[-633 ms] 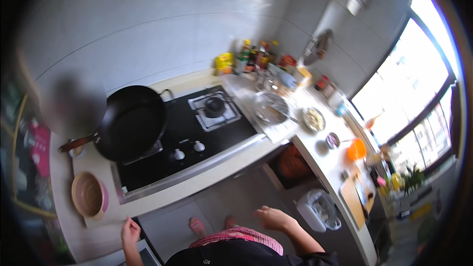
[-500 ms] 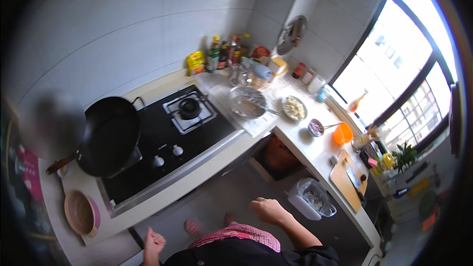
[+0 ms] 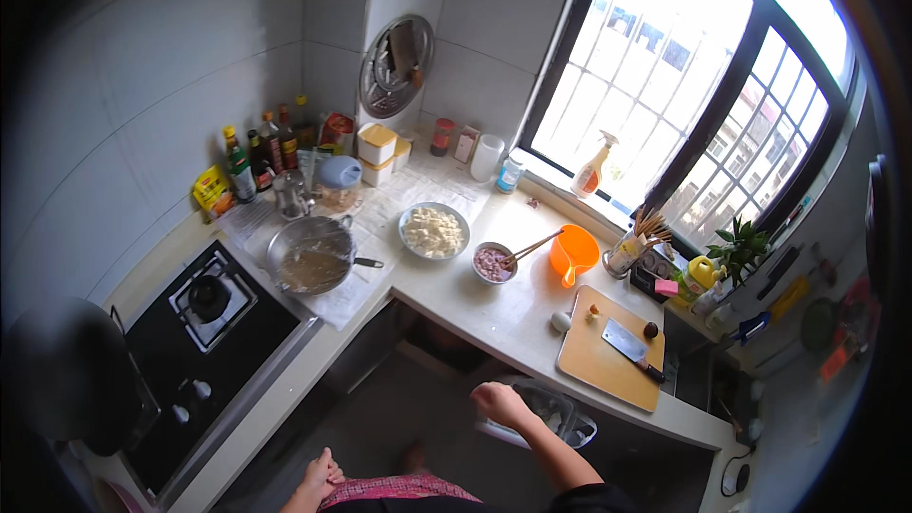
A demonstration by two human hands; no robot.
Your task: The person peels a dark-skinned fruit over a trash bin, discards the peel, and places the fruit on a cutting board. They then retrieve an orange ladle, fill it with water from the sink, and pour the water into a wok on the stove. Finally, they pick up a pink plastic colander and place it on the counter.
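Low in the view, my left hand (image 3: 323, 477) is loosely closed near the pink checked cloth at my waist, with nothing visible in it. My right hand (image 3: 500, 403) hangs in front of the counter edge, its fingers curled in and partly hidden; I see nothing in them. Beyond it on the counter stand a small bowl of pinkish minced filling (image 3: 494, 263) with chopsticks (image 3: 534, 245) resting in it, and a plate of pale cubes (image 3: 434, 231). A cleaver (image 3: 627, 342) lies on the wooden cutting board (image 3: 589, 361), beside garlic (image 3: 594, 312) and a dark round item (image 3: 651, 331).
A strainer-like metal bowl (image 3: 310, 256) with a handle sits by the gas stove (image 3: 223, 342). A dark wok (image 3: 71, 380) blurs at the left. An orange plastic scoop (image 3: 574, 255), an egg (image 3: 560, 322) and sauce bottles (image 3: 237, 166) stand about. A lined bin (image 3: 576, 429) is below the counter.
My view has swung right, bringing the window and right-hand counter closer to the middle while the stove slid left. Both hands stay low and curled, holding nothing visible.
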